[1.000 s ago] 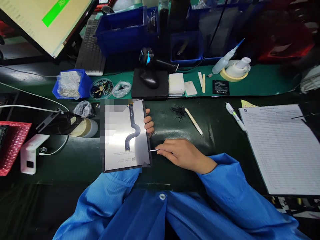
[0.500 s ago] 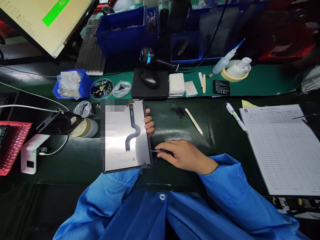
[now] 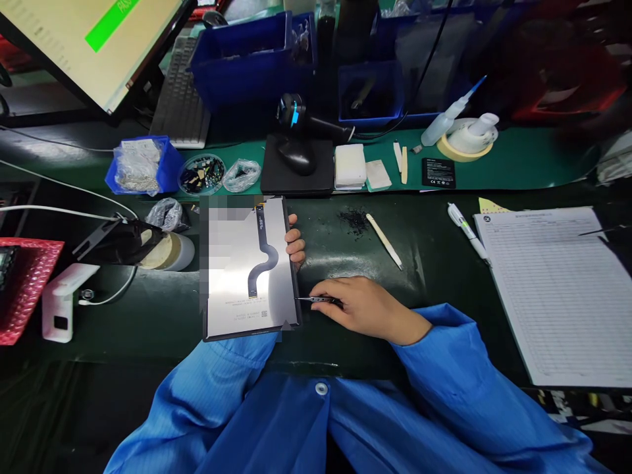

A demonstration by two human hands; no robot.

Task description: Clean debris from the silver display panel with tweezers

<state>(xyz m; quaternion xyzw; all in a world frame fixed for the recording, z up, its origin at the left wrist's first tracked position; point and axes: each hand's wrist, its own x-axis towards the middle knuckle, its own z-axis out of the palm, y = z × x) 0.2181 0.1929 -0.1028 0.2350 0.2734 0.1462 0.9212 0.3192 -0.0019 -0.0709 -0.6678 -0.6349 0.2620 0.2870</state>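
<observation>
A flat display panel (image 3: 237,276) with a silvery back and a dark, S-shaped flex cable (image 3: 261,253) is held up over the dark green mat. My left hand (image 3: 295,245) grips its right edge from behind; only the fingertips show. My right hand (image 3: 363,306) rests on the mat just right of the panel, pinched on thin metal tweezers (image 3: 316,299). The tweezer tips touch the panel's right edge near its lower corner.
A pale stick (image 3: 384,240) and dark debris (image 3: 353,219) lie beyond my right hand. A pen (image 3: 464,230) and a printed form (image 3: 557,289) are to the right. Blue bins (image 3: 247,56), a scanner (image 3: 296,115), a keyboard (image 3: 180,99) and a monitor (image 3: 89,46) stand at the back.
My right hand has slid a little right along the mat, and more of the tweezers now shows between fingers and panel edge. The panel and left hand have stayed still.
</observation>
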